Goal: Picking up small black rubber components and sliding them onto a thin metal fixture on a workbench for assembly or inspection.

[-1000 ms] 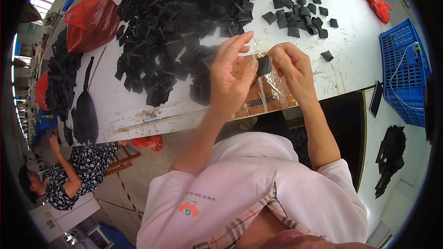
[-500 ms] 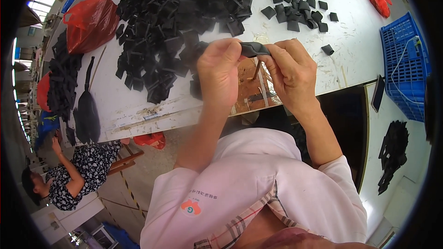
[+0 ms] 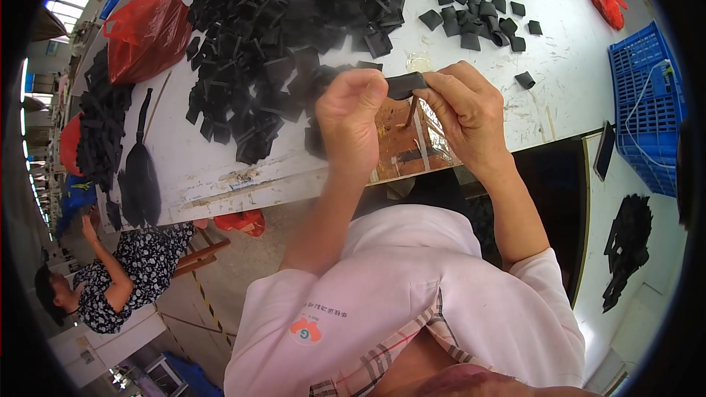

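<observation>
A small black fabric piece (image 3: 404, 86) is stretched between my two hands above the table's near edge. My left hand (image 3: 350, 114) pinches its left end with thumb and fingers. At the other end, my right hand (image 3: 469, 119) grips it the same way. Below the piece, a thin upright rod (image 3: 411, 112) stands on a brown board (image 3: 390, 140) with tape across it. A large heap of black fabric pieces (image 3: 257, 51) lies to the left, reaching close to my left hand. Beyond my right hand is a smaller group of folded or tubular black pieces (image 3: 482, 18).
A red plastic bag (image 3: 147, 37) and a black brush-like tool (image 3: 140, 180) lie on the white table (image 3: 213, 176) at left. A blue crate (image 3: 643, 103) stands at right, near more black material (image 3: 627, 246). Another person (image 3: 118, 279) sits at lower left.
The black piece was bent and bunched between my fingers; now it looks flatter and straighter. Both hands keep nearly the same place.
</observation>
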A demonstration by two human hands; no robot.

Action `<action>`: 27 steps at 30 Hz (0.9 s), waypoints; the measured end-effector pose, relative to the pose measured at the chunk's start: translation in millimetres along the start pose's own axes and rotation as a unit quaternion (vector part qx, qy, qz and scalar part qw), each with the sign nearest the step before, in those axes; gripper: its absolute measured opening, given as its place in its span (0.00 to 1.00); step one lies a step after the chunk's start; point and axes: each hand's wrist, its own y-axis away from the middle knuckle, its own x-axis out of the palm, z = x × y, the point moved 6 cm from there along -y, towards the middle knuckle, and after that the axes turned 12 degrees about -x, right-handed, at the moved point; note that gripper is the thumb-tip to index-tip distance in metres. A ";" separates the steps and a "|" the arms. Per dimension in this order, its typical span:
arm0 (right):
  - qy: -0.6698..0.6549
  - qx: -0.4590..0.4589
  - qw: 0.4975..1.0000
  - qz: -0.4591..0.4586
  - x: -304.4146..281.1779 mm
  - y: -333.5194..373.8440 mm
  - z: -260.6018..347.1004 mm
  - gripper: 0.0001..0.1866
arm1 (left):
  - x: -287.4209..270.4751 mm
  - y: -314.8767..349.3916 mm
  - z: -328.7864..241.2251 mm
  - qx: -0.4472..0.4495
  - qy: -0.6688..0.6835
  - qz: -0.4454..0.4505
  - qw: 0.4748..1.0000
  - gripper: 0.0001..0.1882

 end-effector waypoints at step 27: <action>-0.028 -0.012 0.996 -0.082 4.6 9.7 -3.0 0.07 | -3.6 13.0 35.5 -0.118 -0.132 0.006 0.984 0.07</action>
